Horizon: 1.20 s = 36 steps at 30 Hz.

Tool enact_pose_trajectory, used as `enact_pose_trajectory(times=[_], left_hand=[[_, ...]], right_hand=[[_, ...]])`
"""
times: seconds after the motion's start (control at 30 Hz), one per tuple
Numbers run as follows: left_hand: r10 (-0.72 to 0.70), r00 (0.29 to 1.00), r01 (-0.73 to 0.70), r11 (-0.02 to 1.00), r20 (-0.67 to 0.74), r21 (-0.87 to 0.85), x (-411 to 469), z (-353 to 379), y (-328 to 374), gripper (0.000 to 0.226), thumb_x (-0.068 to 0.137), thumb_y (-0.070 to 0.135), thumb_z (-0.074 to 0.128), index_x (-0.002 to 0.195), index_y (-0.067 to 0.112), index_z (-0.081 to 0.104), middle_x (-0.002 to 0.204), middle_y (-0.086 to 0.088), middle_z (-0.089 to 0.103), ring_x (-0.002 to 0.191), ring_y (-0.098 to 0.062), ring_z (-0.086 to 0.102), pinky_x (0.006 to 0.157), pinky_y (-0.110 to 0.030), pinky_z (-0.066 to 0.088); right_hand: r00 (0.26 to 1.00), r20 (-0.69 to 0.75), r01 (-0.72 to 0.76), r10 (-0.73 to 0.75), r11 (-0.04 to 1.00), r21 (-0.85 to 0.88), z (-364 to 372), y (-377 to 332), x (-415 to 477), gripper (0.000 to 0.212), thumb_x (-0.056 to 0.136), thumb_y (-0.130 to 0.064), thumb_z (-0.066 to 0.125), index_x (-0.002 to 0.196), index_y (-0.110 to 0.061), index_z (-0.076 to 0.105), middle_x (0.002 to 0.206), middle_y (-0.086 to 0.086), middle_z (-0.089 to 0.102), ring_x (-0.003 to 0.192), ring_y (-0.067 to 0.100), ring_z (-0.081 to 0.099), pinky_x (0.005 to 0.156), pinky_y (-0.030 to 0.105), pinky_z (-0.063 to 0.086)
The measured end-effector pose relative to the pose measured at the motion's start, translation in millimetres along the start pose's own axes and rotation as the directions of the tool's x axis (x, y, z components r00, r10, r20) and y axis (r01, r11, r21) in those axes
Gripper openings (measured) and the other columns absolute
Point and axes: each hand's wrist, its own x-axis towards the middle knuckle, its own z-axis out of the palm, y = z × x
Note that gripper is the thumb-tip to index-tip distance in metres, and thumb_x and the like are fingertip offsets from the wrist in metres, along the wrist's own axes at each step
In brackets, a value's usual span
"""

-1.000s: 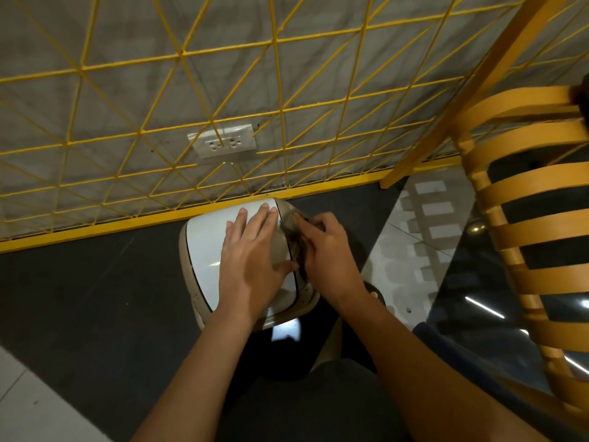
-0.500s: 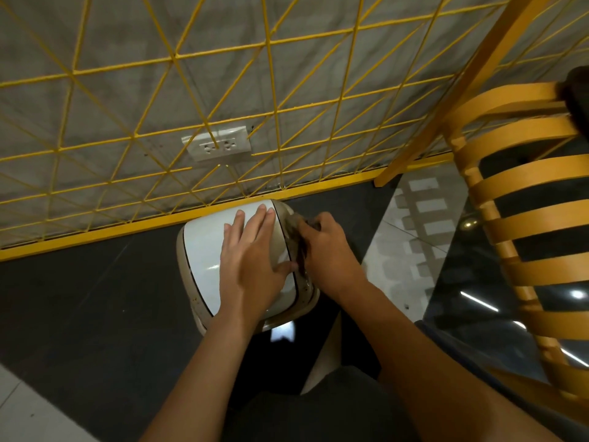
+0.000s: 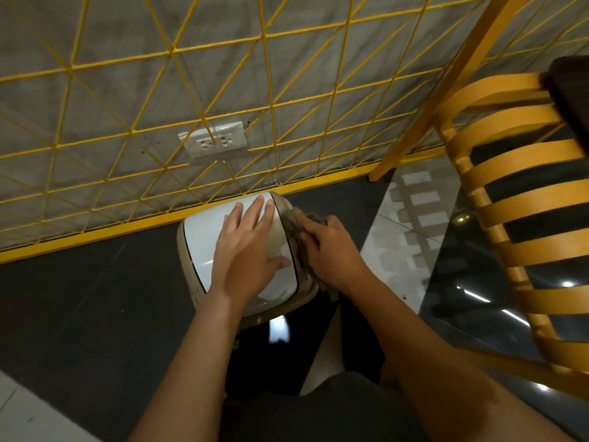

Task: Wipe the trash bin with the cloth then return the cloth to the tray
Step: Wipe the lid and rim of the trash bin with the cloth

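1. I am looking down at a dark, matte floor [image 3: 79, 298], which is giving way on my right to glossy pale tiles [image 3: 404, 224] that are mirroring ceiling lights.
2. A grey concrete wall [image 3: 95, 33] is standing ahead of me. A yellow wire grid [image 3: 172, 52] of triangles is running in front of it, and a yellow rail [image 3: 95, 239] is lying along its foot.
3. A white double outlet [image 3: 214, 142] is sitting on the wall, behind the grid.
4. An orange slatted chair [image 3: 497, 92] is curving in at my right.
5. The trash bin [image 3: 200, 237] is standing on the dark floor just beside the rail, showing me a shiny white lid inside a beige rim.
6. My left hand [image 3: 245, 250] is lying flat on the lid, its grip wide and its fingers straight.
7. My right hand [image 3: 331, 250] is curling its grip round the grey-brown cloth [image 3: 296, 231] and pressing it against the bin's right edge.
8. Any marks on the outlet or bin are showing too small for me to read.
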Motion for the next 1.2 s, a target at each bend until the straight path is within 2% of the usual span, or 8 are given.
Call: enact_pose_trajectory(times=[0.1,0.23,0.33,0.43,0.6,0.8,0.93,1.2], left_hand=[[-0.005,1.000,0.004,1.000,-0.020,-0.023,1,0,2,0.064,0.092,0.026,0.052,0.146,0.020,0.018,0.155,-0.003,0.016,0.142,-0.031,0.008,0.114,-0.041,0.014],[-0.059,0.997,0.060,0.998,-0.042,0.019,2,3,7,0.048,0.099,0.024,0.034,0.145,0.030,0.021,0.155,-0.002,0.016,0.142,-0.028,0.007,0.111,-0.040,0.017],[-0.084,0.995,0.088,0.994,-0.055,0.065,5,4,8,0.045,0.099,0.028,0.032,0.143,0.034,0.026,0.154,0.000,0.019,0.140,-0.028,0.011,0.107,-0.041,0.021],[-0.095,0.993,0.100,0.992,-0.067,0.075,5,5,8,0.043,0.099,0.030,0.034,0.142,0.035,0.030,0.153,0.000,0.022,0.139,-0.027,0.013,0.106,-0.042,0.022],[-0.099,0.992,0.106,0.990,-0.082,0.092,4,8,9,0.044,0.097,0.033,0.038,0.141,0.034,0.033,0.151,-0.002,0.026,0.138,-0.027,0.016,0.105,-0.044,0.024],[-0.106,0.986,0.117,0.990,-0.129,0.074,5,13,10,0.047,0.092,0.033,0.050,0.138,0.033,0.039,0.147,-0.005,0.034,0.135,-0.031,0.024,0.100,-0.047,0.029],[-0.115,0.981,0.125,0.990,-0.154,0.059,6,14,11,0.045,0.092,0.032,0.052,0.136,0.033,0.042,0.144,-0.005,0.038,0.132,-0.033,0.028,0.099,-0.047,0.030],[-0.133,0.977,0.139,0.990,-0.168,0.027,7,14,11,0.040,0.096,0.025,0.044,0.135,0.033,0.044,0.143,-0.006,0.038,0.130,-0.031,0.028,0.098,-0.046,0.028]], right_hand=[[0.993,-0.068,-0.083,0.095,0.984,0.160,2,12,-24,0.040,0.093,-0.024,0.049,0.132,-0.028,0.048,0.117,0.012,0.053,0.105,0.021,0.052,0.082,0.008,0.029],[0.940,-0.191,-0.148,0.282,0.844,0.516,12,7,-33,0.035,0.090,-0.024,0.056,0.125,-0.025,0.057,0.119,0.000,0.059,0.109,0.008,0.053,0.091,0.012,0.040],[0.942,-0.222,-0.095,0.253,0.833,0.546,25,-11,-22,0.031,0.087,-0.025,0.061,0.118,-0.021,0.062,0.119,-0.002,0.056,0.103,0.001,0.047,0.082,-0.004,0.031],[0.897,-0.246,-0.120,0.368,0.737,0.665,36,-16,-15,0.027,0.084,-0.023,0.066,0.109,-0.015,0.068,0.115,0.000,0.058,0.096,0.000,0.048,0.074,-0.010,0.031],[0.823,-0.138,-0.215,0.550,0.528,0.822,42,-10,-12,0.027,0.084,-0.029,0.064,0.106,-0.014,0.068,0.105,-0.003,0.057,0.086,0.000,0.052,0.077,0.006,0.043],[0.831,-0.276,-0.101,0.483,0.619,0.779,52,-18,-30,0.023,0.082,-0.023,0.067,0.103,-0.015,0.070,0.095,-0.012,0.056,0.082,-0.016,0.053,0.074,-0.002,0.040],[0.812,-0.271,-0.134,0.516,0.617,0.776,48,-12,-25,0.022,0.082,-0.026,0.067,0.101,-0.014,0.071,0.091,-0.011,0.058,0.080,-0.010,0.056,0.068,-0.001,0.041],[0.830,-0.289,-0.136,0.478,0.674,0.726,55,-19,-26,0.017,0.082,-0.030,0.067,0.096,-0.020,0.070,0.100,-0.006,0.058,0.100,0.016,0.055,0.088,0.033,0.050]])
